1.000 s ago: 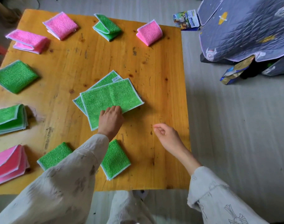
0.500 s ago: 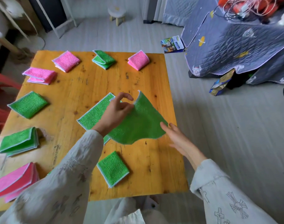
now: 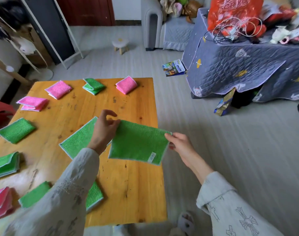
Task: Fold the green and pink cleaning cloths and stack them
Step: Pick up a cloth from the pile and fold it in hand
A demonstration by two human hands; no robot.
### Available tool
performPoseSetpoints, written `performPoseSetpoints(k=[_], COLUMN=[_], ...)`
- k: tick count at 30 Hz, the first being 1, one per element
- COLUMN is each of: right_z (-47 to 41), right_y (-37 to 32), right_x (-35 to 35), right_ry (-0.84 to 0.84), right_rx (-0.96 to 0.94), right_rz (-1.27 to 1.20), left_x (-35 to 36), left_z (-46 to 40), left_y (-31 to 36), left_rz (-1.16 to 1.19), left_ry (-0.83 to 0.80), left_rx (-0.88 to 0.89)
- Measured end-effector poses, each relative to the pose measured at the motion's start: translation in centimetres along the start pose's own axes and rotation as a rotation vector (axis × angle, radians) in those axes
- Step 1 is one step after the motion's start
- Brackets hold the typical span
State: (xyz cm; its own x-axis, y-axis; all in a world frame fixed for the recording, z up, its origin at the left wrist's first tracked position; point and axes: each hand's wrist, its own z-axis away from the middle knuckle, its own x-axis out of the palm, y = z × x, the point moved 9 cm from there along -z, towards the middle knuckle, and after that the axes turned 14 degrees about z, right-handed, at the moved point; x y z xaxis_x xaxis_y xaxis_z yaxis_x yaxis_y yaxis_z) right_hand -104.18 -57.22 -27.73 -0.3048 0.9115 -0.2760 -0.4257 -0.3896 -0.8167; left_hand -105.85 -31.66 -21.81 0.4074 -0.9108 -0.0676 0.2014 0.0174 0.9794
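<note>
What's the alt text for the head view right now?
Both hands hold an unfolded green cloth up by its top corners, left hand pinching one, right hand the other, above a wooden table. A second flat green cloth lies on the table below the left hand, with folded pink and green cloths around the table's edges.

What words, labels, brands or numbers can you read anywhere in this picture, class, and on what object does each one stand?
"FOREVE...", partly cut off by folds, with a line above it too creased to read: white letters on the red plastic bag on the quilt-covered furniture.
White tag on the held green cloth: print too small to read.
Colourful packet on the floor: print too blurred to read.
Blue and gold bag on the floor: nothing legible.
</note>
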Motion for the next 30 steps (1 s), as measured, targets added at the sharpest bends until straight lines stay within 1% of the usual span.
performPoseSetpoints(k=[2, 4, 6, 7, 9, 11, 14, 19, 21, 24, 27, 30], right_z=[0.0, -0.1, -0.3, -0.5, -1.1, -1.9, -3.6, -7.8, -10.1, -14.1, -18.2, -21.3], right_y=[-0.2, -0.6, -1.0, -1.2, -1.5, -2.4, -3.5, -5.4, -6.2, -8.0, -11.4, -15.7], right_x=[-3.7, -7.2, -11.0, -13.0, -16.2, -17.7, -17.9, -16.1, -14.8, -13.0, -11.8, -10.3], right_ry=[-0.035, -0.084, -0.068, -0.025, 0.043, 0.03, -0.023, -0.079, -0.114, -0.18, -0.211, -0.244], right_rx=[-0.034, -0.088, -0.144, -0.169, -0.212, -0.272, -0.332, -0.359, -0.372, -0.389, -0.44, -0.511], right_rz=[0.004, 0.014, 0.054, 0.089, 0.179, 0.29, 0.423, 0.582, 0.646, 0.734, 0.824, 0.905], left_x=[3.3, 7.0, 10.5, 12.0, 14.2, 15.4, 15.7, 13.9, 13.3, 12.8, 12.9, 12.1], left_z=[1.2, 2.8, 4.5, 5.2, 6.3, 6.4, 5.3, 2.4, 0.9, -1.9, -5.8, -9.0], left_y=[-0.8, -1.5, -2.1, -2.1, -2.0, -1.6, -1.1, -1.7, -2.5, -3.7, -3.6, -2.2], left_rz=[0.011, 0.109, 0.173, 0.158, 0.082, -0.008, -0.237, -0.37, -0.396, -0.372, -0.383, -0.381], left_ry=[-0.024, -0.079, -0.147, -0.167, -0.156, -0.115, -0.079, 0.036, 0.086, 0.168, 0.203, 0.271], left_rx=[-0.054, -0.128, -0.172, -0.161, -0.115, -0.064, 0.015, 0.035, 0.015, -0.018, -0.061, -0.074])
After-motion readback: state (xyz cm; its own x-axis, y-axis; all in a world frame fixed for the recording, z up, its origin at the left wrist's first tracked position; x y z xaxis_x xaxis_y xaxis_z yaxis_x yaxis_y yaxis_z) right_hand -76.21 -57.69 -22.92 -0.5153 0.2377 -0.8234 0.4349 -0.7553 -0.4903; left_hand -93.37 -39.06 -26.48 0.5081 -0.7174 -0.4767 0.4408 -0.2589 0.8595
